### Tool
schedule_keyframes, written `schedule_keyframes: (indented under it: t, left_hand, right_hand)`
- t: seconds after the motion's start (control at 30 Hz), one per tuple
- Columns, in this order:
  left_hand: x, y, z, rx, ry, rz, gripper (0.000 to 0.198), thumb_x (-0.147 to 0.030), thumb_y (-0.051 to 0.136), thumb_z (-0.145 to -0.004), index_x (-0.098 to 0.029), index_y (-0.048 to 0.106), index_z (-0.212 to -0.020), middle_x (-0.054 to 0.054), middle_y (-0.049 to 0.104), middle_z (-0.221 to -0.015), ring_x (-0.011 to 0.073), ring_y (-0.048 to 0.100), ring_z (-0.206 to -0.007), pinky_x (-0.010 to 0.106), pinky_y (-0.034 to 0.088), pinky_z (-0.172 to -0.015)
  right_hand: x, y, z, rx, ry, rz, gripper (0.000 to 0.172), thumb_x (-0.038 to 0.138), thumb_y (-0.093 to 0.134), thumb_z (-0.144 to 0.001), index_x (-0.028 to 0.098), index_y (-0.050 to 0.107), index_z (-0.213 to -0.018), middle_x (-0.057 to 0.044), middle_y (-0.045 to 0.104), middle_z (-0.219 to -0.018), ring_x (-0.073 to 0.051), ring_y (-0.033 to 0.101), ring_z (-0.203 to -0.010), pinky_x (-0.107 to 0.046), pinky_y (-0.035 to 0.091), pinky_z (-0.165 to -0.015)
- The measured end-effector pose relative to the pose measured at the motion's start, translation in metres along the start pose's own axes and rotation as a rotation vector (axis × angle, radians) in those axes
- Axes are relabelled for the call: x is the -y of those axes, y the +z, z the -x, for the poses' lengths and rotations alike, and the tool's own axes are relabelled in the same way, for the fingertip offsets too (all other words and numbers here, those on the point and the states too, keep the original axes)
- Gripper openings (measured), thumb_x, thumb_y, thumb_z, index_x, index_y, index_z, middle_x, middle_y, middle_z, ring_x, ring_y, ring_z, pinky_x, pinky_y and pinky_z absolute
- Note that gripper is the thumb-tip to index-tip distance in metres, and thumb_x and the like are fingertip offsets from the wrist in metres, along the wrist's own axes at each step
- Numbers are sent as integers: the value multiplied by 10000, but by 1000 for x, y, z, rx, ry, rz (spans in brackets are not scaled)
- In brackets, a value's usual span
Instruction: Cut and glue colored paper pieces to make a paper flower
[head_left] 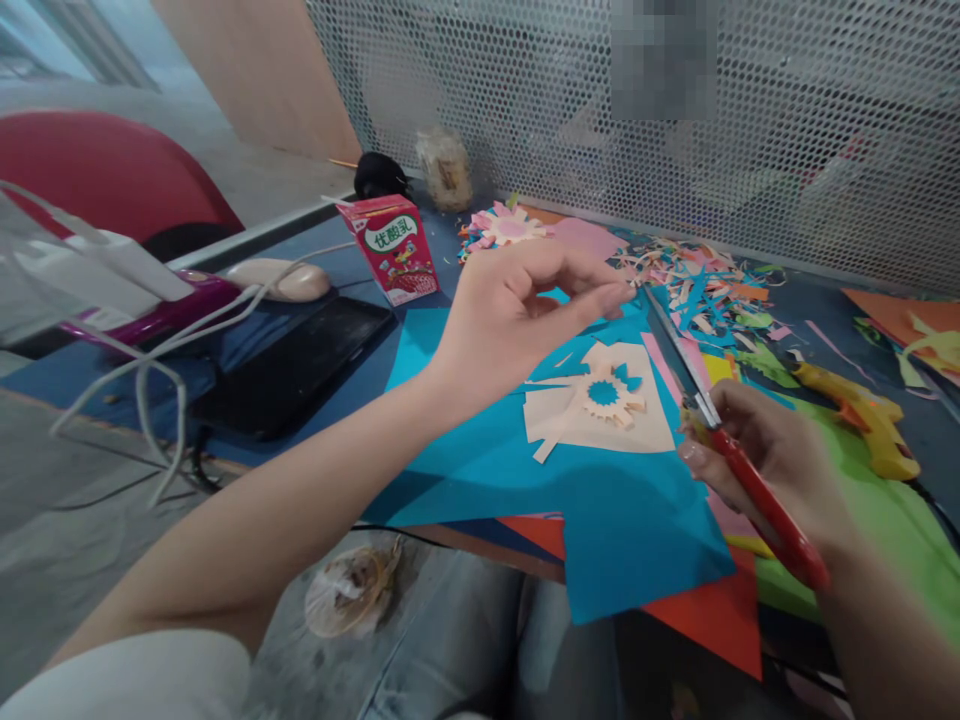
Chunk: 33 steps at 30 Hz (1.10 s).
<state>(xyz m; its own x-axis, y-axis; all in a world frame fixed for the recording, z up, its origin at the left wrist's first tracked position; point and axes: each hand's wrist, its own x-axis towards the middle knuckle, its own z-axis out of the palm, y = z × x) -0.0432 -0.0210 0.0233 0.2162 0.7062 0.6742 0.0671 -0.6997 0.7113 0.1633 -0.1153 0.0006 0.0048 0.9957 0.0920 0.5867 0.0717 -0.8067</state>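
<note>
My left hand [517, 305] hovers over the blue paper sheet [600, 500], thumb and forefinger pinched together near the tip of the scissors; what they pinch is too small to make out. My right hand [765, 460] grips red-handled scissors [750, 480], whose closed blades point up and left toward the left fingertips. On the blue sheet, under the left hand, lies a peach paper cutout [607, 405] with a gear-shaped piece and small blue scraps.
A pink drink carton [394, 250], a black tablet [296, 370], a mouse [281, 280] and white cables [157, 370] are at the left. A yellow glue gun [862, 410], green paper, paper scraps [697, 285] and a paper flower [506, 228] lie by the mesh wall.
</note>
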Motion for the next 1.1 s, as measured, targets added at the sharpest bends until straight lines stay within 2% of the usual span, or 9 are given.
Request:
schedule_keyframes:
  t: [0.3,0.5,0.63,0.8,1.1]
  left_hand:
    - [0,-1,-1,0,7,-8,122,-306,669,-786,-196,668,-734,-4,688,-721,127,642,-692,213,459,-497]
    - [0,3,1,30,-14,-12,196,-359,635,-808,-173,671,-754,15,683,-722,106,608,-636,194,429,-457]
    - [1,3,2,34,-9,-8,182,-345,650,-795,-167,665,-761,20,677,-733,108,602,-645,195,442,-475]
    - [0,2,2,67,-18,9,138,-299,657,-788,-169,665,-744,9,661,-699,102,588,-619,197,442,-477]
    - [1,2,1,74,-45,23,166,-320,658,-790,-167,664,-727,16,664,-702,111,605,-623,206,450,-479]
  right_hand:
    - [4,2,1,-10,-2,0,376,492,709,-676,216,454,-693,24,504,-614,-101,440,-518,-227,316,-438]
    - [5,2,1,-7,5,-7,345,477,690,-697,220,459,-712,23,506,-613,-97,439,-499,-220,280,-408]
    - [0,0,0,10,-19,11,334,446,692,-706,218,447,-707,37,469,-597,-83,397,-486,-215,263,-403]
    - [-4,-1,-2,41,-44,9,315,430,685,-716,221,450,-740,34,483,-638,-96,410,-538,-223,299,-443]
    - [-6,0,-2,7,-41,6,311,430,677,-719,222,446,-732,35,475,-615,-79,384,-483,-197,271,-385]
